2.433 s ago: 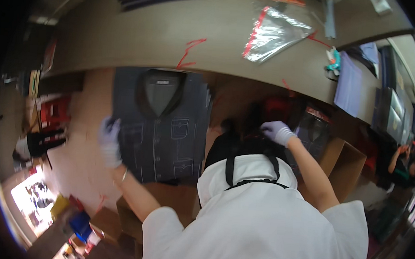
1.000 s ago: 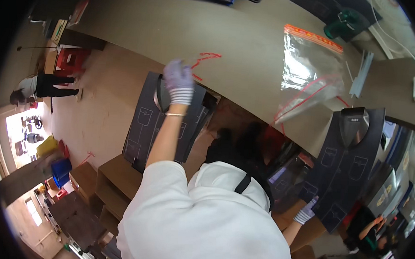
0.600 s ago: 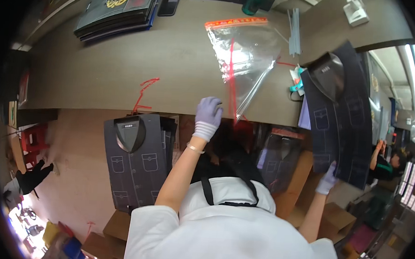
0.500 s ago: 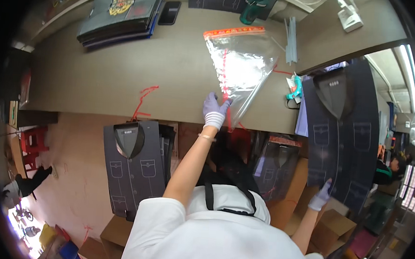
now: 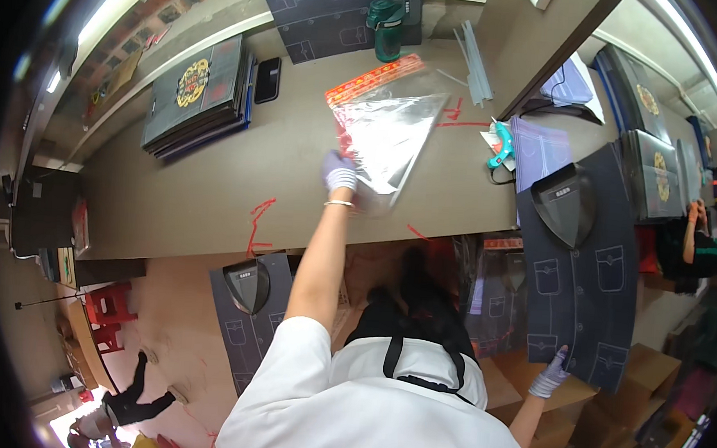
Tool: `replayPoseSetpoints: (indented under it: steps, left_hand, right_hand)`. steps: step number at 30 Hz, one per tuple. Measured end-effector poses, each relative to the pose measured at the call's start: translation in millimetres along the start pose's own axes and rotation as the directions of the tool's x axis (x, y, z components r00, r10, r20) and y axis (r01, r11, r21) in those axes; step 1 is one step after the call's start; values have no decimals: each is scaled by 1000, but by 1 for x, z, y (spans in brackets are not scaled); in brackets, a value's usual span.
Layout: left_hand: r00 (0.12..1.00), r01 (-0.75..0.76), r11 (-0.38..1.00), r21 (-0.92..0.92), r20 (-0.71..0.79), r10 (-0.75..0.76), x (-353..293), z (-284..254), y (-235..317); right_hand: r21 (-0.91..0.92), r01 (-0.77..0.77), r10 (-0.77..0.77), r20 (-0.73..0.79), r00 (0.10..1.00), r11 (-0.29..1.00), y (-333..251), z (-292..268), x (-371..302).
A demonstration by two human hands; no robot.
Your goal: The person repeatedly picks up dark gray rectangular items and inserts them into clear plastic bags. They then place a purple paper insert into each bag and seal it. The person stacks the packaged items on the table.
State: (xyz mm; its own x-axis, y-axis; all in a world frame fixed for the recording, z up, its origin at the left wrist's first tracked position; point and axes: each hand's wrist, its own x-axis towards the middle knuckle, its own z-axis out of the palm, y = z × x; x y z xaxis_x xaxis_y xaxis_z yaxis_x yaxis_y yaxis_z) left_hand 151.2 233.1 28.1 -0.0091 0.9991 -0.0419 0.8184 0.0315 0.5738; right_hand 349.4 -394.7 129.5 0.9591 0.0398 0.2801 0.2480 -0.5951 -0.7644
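Note:
My left hand point(image 5: 340, 172), in a purple glove with a white striped cuff, grips the left edge of a clear plastic bag point(image 5: 388, 140). The bag lies on the worktop with its orange-red band at the far end; its surface glares. My right hand point(image 5: 550, 375), gloved alike, holds the lower edge of a dark panel point(image 5: 581, 270) printed like a buttoned shirt with pockets and a collar cutout. The thumb shows on the front; the other fingers are behind. The panel stands upright to the right of the worktop point(image 5: 187, 205).
Dark printed folders point(image 5: 194, 91) and a phone point(image 5: 267, 80) lie far left. A green bottle point(image 5: 387, 29), grey strips point(image 5: 473, 67) and a teal glue gun point(image 5: 501, 146) sit farther right. More shirt panels point(image 5: 242, 315) hang below the front edge. Cardboard boxes point(image 5: 645, 373) stand lower right, near another person point(image 5: 706, 245).
The view has turned. My left hand has slid a little farther up along the bag's left edge. The panel in my right hand is tilted differently, its top leaning left.

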Motion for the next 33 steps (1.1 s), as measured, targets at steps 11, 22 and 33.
replayPoseSetpoints:
  steps: [11, 22, 33]
  left_hand:
    - [967, 232, 968, 96, 83, -240, -2, -5, 0]
    - [572, -820, 572, 27, 67, 817, -95, -67, 114]
    - [595, -711, 652, -264, 268, 758, -159, -10, 92]
  right_hand:
    - [104, -67, 47, 182, 982, 992, -25, 52, 55]
    - [208, -122, 89, 162, 983, 971, 13, 46, 60]
    - [115, 85, -98, 108, 989, 990, -47, 45, 50]
